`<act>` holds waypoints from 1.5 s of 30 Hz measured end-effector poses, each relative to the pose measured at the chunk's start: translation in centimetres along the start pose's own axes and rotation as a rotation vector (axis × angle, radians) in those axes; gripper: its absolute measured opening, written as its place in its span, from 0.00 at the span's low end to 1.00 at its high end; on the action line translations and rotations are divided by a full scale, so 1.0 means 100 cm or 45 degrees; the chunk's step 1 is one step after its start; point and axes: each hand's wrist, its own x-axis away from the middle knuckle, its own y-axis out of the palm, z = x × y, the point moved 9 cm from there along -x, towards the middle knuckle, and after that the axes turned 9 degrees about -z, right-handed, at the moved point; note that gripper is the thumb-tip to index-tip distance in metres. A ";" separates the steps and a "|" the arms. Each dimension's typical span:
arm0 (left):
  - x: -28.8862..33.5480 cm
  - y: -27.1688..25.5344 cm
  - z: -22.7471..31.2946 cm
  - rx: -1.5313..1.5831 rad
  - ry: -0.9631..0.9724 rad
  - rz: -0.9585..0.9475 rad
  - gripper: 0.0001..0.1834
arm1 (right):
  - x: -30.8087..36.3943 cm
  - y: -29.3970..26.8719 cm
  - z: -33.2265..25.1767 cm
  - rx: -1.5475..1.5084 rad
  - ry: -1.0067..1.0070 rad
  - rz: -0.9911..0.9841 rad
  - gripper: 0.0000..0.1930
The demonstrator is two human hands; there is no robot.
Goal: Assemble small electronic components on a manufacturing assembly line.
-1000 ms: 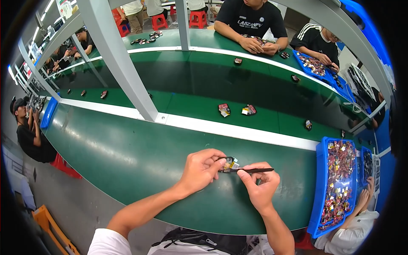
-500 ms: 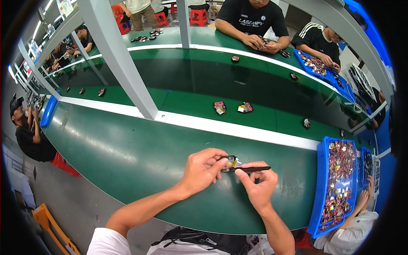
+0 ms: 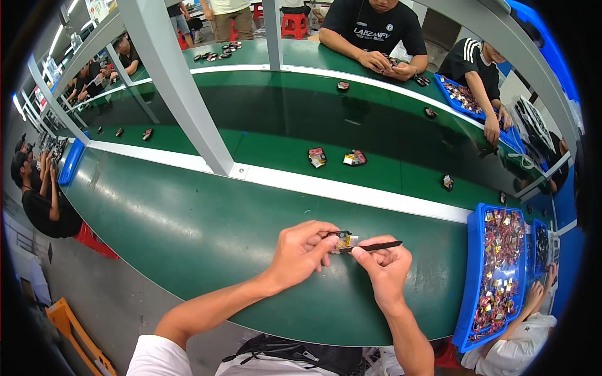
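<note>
Gripping the small yellow-black component (image 3: 343,240) in my left hand (image 3: 300,252) fingertips above the green table (image 3: 188,225); my right hand (image 3: 387,269), close beside, pinches a black tool (image 3: 375,247) against it.

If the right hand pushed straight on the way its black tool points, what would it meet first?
The right hand aims the black tool leftward at the small yellow and black part pinched by the left hand. It would likely meet that part first, then the left fingers; depth is unclear.
</note>
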 end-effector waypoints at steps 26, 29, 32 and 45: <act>-0.004 0.007 -0.013 0.320 -0.171 -0.208 0.16 | 0.014 0.010 -0.041 0.499 -0.593 0.003 0.06; -0.005 0.006 -0.012 0.329 -0.177 -0.219 0.16 | 0.014 0.013 -0.047 0.549 -0.641 -0.033 0.07; -0.005 0.006 -0.013 0.338 -0.174 -0.215 0.15 | 0.015 0.017 -0.050 0.580 -0.664 -0.060 0.08; -0.002 0.004 -0.018 0.303 -0.187 -0.170 0.13 | 0.015 0.016 -0.040 0.502 -0.545 0.000 0.08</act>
